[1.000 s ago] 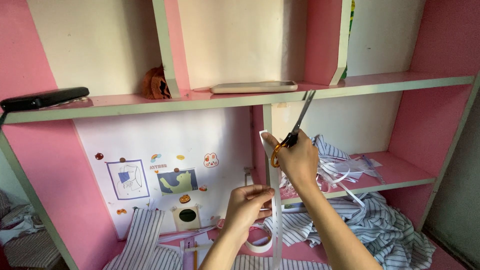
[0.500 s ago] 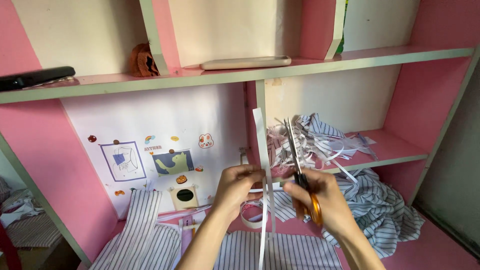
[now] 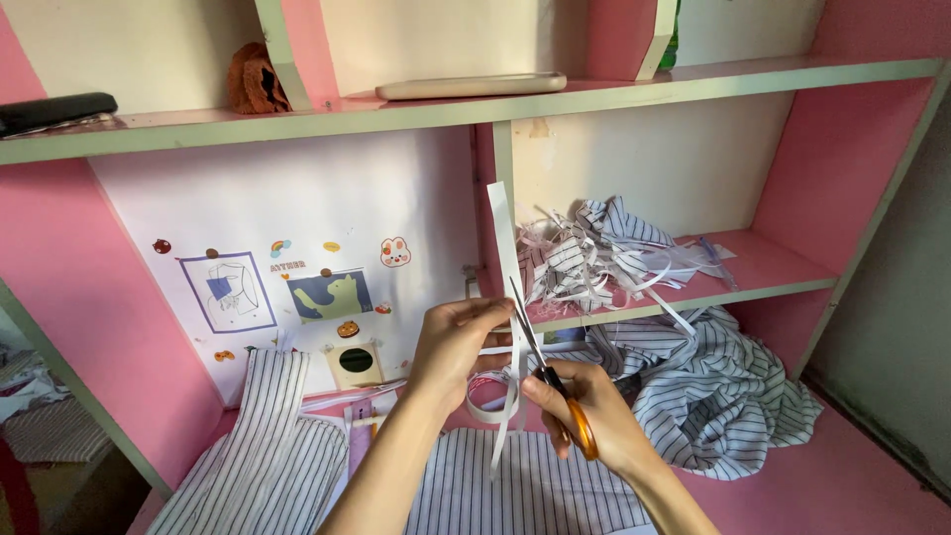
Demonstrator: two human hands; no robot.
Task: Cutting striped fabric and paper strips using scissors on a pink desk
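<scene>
Between the two hands, low in the pink shelf unit [image 3: 842, 178], stands a long white fabric strip [image 3: 503, 238]; the left hand [image 3: 458, 342] pinches it with fingers closed, while the right hand [image 3: 584, 416] grips orange-handled scissors [image 3: 550, 381], blades slightly parted at the strip; a clean cut likely needs the strip kept taut and the blades square to it; loose strip loops [image 3: 490, 396] curl just beside the blades and could snag; striped cloth [image 3: 713, 386] lies near, cut scraps [image 3: 594, 258] on the shelf behind.
</scene>
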